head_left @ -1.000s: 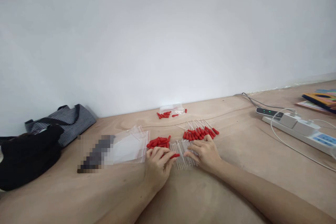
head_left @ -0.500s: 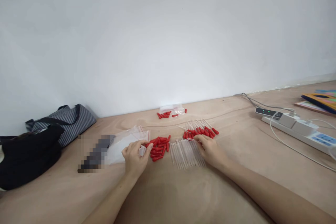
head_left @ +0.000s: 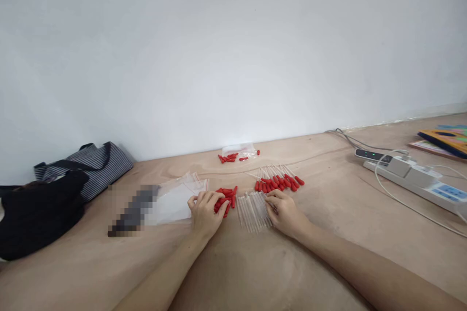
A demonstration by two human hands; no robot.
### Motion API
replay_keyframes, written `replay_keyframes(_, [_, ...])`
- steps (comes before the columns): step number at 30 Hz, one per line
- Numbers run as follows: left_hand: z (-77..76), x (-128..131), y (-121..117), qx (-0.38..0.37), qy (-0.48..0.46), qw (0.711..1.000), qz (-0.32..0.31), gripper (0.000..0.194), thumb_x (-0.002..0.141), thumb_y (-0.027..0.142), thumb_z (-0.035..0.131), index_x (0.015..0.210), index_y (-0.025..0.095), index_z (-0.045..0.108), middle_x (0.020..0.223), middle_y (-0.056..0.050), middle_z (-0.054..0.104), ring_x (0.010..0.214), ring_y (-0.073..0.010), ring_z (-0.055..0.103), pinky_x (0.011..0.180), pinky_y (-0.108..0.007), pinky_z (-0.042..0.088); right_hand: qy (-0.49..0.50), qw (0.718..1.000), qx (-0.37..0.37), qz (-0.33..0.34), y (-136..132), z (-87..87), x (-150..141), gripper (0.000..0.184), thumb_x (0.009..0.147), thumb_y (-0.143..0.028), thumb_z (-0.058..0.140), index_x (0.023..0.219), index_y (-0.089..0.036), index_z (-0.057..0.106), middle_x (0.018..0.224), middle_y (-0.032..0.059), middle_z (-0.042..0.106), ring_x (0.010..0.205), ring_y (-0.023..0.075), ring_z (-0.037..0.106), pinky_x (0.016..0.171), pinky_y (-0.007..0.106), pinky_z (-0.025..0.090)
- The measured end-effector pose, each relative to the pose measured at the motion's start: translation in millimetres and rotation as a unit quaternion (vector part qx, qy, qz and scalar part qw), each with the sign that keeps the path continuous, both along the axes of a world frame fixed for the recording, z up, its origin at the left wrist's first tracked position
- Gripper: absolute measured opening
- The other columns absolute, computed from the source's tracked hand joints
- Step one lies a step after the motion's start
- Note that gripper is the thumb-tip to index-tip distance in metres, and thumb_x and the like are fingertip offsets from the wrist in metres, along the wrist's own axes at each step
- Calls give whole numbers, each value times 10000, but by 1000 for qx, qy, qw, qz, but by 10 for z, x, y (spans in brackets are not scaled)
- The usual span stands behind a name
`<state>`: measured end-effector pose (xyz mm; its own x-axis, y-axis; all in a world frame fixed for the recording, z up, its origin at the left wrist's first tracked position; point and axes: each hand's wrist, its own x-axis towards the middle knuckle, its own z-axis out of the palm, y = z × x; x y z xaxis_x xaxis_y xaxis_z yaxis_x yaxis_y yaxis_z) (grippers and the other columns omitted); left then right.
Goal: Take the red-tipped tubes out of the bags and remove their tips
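Observation:
My left hand (head_left: 207, 211) is curled over the near side of a pile of red rubber bulbs (head_left: 226, 192), its thumb and fingertips closing on one of them. At the right end of a row of thin clear tubes (head_left: 251, 214), my right hand (head_left: 286, 211) has its thumb and fingers pinched at a tube, mostly hidden by the hand. Just behind that row lie several droppers (head_left: 279, 182), red bulbs toward me and pale stems pointing to the wall.
Clear zip bags (head_left: 175, 201) lie left of the bulbs. Near the wall sit a small bag (head_left: 239, 149) and more red bulbs (head_left: 228, 158). A striped bag (head_left: 105, 170) and black cloth (head_left: 44, 218) are at left; a power strip (head_left: 419, 180) with cables and a board (head_left: 443, 141) at right.
My left hand drew back left from the tubes, then moved right again over the bulb pile. My right hand stayed by the tubes, and its fingers came away from the droppers' red bulbs.

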<state>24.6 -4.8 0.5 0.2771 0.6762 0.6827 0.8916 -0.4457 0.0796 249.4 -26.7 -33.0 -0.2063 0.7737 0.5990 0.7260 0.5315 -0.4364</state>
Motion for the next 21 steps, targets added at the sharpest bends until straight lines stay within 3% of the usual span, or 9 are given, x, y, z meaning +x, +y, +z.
replay_keyframes(5, [-32, -8, -21, 4, -4, 1000, 15, 125, 761, 331, 555, 803, 243, 632, 847, -20, 659, 806, -200, 541, 750, -370, 241, -2, 1000, -8, -7, -67, 37, -34, 183, 781, -153, 447, 764, -161, 629, 834, 77, 592, 760, 161, 579, 715, 282, 468])
replay_keyframes(14, [-15, -21, -57, 24, -3, 1000, -11, 136, 761, 300, 547, 839, 230, 634, 863, -43, 654, 815, -210, 546, 753, -381, 257, 0, 1000, 7, 6, -58, 74, 16, 249, 841, -190, 378, 782, -175, 619, 747, 51, 619, 700, 146, 568, 647, 256, 427])
replay_keyframes(17, [6, -1, -104, 42, -11, 998, -35, 125, 756, 291, 555, 830, 231, 637, 859, -42, 652, 815, -204, 547, 763, -383, 257, -14, 999, 26, -45, 33, 97, 91, 233, 833, -187, 401, 762, -181, 623, 731, 42, 617, 691, 147, 545, 653, 270, 384])
replay_keyframes(21, [33, 66, -192, 40, -19, 994, -102, 99, 761, 272, 548, 787, 239, 638, 809, -23, 652, 808, -186, 545, 774, -373, 258, -74, 985, 25, -154, 234, 185, 200, 188, 806, -219, 466, 775, -213, 652, 820, 48, 624, 817, 197, 504, 711, 329, 323])
